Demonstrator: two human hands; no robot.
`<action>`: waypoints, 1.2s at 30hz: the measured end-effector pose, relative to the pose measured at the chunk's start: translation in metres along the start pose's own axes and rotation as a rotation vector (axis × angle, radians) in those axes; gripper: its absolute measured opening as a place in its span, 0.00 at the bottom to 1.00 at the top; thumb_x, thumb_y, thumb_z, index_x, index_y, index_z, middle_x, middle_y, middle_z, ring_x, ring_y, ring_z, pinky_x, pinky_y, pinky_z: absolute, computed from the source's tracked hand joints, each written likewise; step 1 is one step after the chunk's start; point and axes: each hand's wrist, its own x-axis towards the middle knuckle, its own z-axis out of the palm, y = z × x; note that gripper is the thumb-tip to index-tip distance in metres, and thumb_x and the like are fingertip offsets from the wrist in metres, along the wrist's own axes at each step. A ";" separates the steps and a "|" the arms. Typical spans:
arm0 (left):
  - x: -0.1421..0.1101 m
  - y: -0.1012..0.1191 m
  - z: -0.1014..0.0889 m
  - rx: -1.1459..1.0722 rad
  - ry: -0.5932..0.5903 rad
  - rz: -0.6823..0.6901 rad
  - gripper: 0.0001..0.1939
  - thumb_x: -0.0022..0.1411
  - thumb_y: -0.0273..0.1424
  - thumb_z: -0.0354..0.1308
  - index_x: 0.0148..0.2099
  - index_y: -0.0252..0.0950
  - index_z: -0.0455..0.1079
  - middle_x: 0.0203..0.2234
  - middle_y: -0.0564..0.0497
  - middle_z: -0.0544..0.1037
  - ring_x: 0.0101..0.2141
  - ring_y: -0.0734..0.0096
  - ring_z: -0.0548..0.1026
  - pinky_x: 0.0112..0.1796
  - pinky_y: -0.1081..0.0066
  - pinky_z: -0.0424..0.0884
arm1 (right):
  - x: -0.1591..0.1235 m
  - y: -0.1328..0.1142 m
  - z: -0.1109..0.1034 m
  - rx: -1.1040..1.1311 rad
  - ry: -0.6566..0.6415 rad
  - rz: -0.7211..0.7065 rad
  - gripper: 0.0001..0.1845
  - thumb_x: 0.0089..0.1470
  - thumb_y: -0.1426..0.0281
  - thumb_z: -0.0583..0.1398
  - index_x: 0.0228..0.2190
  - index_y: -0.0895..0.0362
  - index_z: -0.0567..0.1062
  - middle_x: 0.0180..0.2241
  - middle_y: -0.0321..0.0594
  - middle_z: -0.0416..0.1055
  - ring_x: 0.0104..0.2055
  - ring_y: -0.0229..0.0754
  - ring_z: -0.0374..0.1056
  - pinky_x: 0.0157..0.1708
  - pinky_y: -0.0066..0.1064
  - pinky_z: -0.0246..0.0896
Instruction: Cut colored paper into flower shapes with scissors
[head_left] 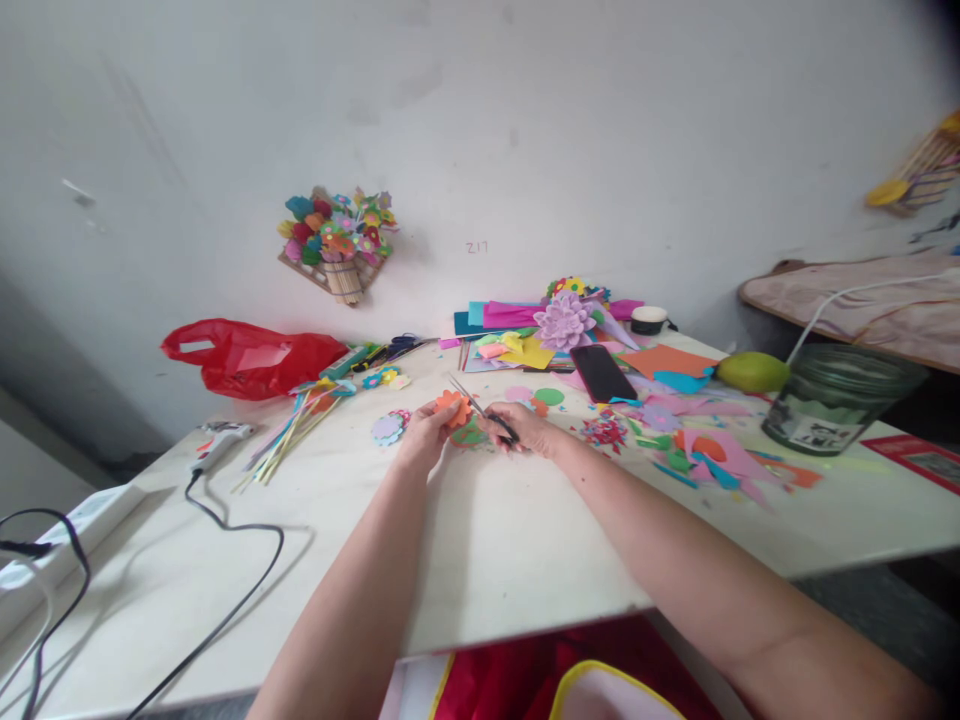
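Between the fingers of my left hand (430, 432) is an orange scalloped flower cutout (454, 409), held just above the table. My right hand (521, 425) is closed around the black handles of a pair of scissors (501, 428). The scissor blades point up and left, close by the flower's right edge; whether they touch it I cannot tell. Below the hands lie green cutouts (469, 434), partly hidden. To the left of my left hand rest pale scalloped cutouts (388, 428). Beyond my right hand is a flat green disc (549, 397).
A black phone (602, 374), coloured scraps (720, 460) and a glass jar (832, 400) occupy the right side. On the left are a red plastic bag (262, 358), thin sticks (289, 440), a corded glue gun (220, 445) and a power strip (71, 535). A purple flower (565, 321) stands at the back.
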 end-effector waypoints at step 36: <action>0.000 0.003 0.000 0.041 0.059 -0.033 0.15 0.39 0.32 0.71 0.30 0.31 0.74 0.21 0.52 0.75 0.19 0.78 0.69 0.24 0.76 0.68 | -0.003 -0.008 0.002 0.030 0.021 0.028 0.17 0.48 0.57 0.61 0.23 0.58 0.64 0.12 0.27 0.58 0.11 0.28 0.49 0.10 0.22 0.42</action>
